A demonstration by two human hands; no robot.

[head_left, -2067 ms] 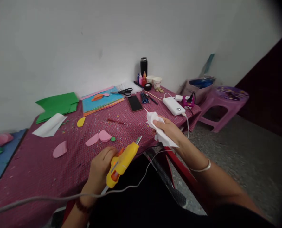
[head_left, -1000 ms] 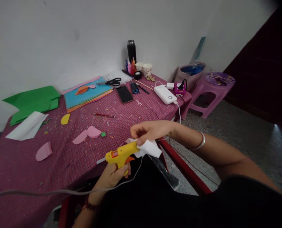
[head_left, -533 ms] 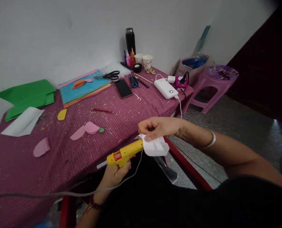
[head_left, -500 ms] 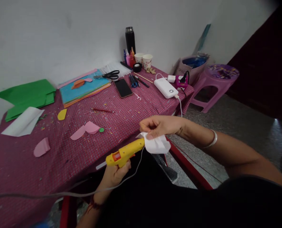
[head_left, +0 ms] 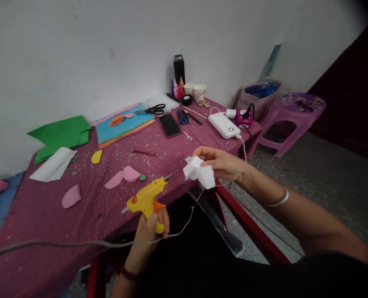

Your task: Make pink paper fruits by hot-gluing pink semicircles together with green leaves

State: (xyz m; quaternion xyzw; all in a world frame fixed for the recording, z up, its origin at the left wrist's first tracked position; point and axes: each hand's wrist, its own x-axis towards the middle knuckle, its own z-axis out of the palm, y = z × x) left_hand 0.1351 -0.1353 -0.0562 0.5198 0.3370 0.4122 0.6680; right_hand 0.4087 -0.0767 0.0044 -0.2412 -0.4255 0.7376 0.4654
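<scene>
My left hand is wrapped round the grip of a yellow glue gun with an orange trigger. Its bare metal nozzle points up and to the right, and a glue stick pokes out of the back. In my right hand a crumpled piece of white tissue is pinched between thumb and fingers. The tissue is apart from the nozzle, to its right. Beyond the gun, pink paper pieces and a small green paper disc lie on the checked cloth.
A grey cord runs across the front. Scissors rest on coloured sheets; a phone and power bank lie farther right. Green sheets are at the left. A pink stool stands beyond the table.
The tissue has come off the glue gun's nozzle, baring the tip. My right hand has lifted away with it, and the gun has tilted upward in my left hand.
</scene>
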